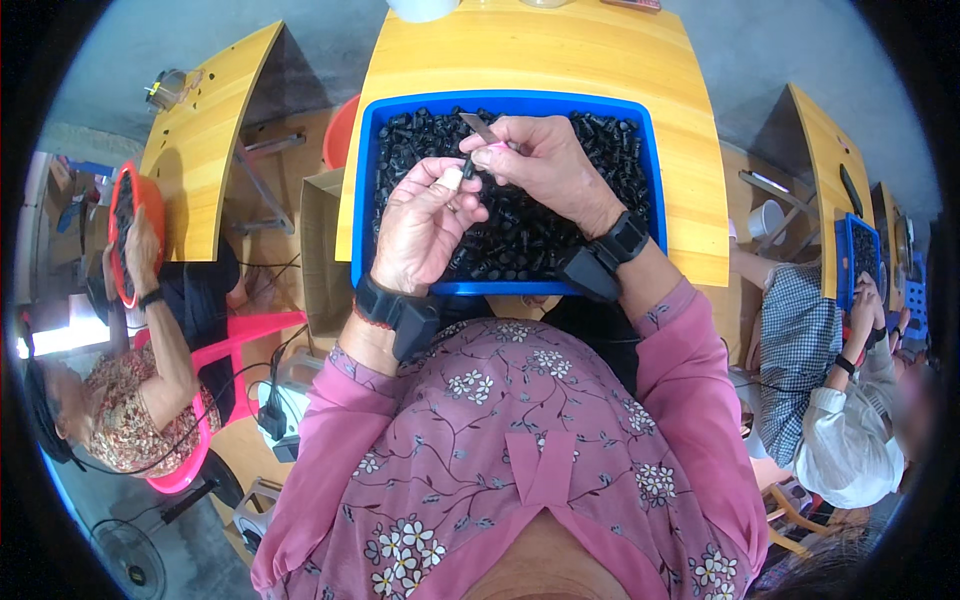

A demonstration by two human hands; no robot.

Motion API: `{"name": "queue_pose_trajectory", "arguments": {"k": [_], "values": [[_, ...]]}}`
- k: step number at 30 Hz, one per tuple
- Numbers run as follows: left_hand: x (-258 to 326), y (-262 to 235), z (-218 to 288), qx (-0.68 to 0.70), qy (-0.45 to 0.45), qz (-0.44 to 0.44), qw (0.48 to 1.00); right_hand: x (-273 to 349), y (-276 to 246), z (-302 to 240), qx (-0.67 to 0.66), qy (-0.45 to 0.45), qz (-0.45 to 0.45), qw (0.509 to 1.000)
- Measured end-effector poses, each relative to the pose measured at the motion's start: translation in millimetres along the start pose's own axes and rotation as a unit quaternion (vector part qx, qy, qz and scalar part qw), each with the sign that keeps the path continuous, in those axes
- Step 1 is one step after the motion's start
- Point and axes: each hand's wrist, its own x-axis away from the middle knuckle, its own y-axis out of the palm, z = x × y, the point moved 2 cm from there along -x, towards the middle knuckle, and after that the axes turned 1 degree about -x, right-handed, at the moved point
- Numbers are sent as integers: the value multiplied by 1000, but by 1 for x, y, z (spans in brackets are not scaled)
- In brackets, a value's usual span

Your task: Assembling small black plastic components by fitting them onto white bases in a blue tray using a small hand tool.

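A blue tray [655,170] full of small black plastic parts [530,245] sits on the yellow table before me. Over it, my left hand [425,220] pinches one small black part [468,168] between thumb and fingers; a whitish cover [450,179] wraps the thumb tip. My right hand [555,165] is closed on a small knife [478,127], its flat metal blade pointing up and left. Something pink shows by the right thumb. The right fingertips meet the black part close to the left thumb. Most of the knife's handle is hidden in the hand.
My yellow table [690,120] extends around the tray, with a white container [422,8] at its far edge. A cardboard box [325,250] stands left. One person at left holds an orange basin [128,235]; another at right works by a blue tray [860,260].
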Motion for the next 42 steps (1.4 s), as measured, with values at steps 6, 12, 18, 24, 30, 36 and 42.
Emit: {"name": "queue_pose_trajectory", "arguments": {"k": [6,12,18,24,30,36,42], "values": [[-5,-8,0,-23,-2,-12,1000,-6,2,0,27,3,-2,1000],[-9,-15,3,96,-40,2,995,-9,5,3,0,2,3,1000],[-9,-15,4,92,-51,-10,994,-10,8,-1,88,-63,7,994],[-12,-18,6,90,-73,-26,993,-14,8,-1,94,-26,-6,995],[-13,-14,8,166,-61,-37,983,-12,5,-6,37,1,6,999],[-11,-21,3,192,-29,-33,980,-5,11,0,178,-146,-4,973],[-10,-20,1,214,-11,23,977,-1,15,0,236,-213,-12,948]]}}
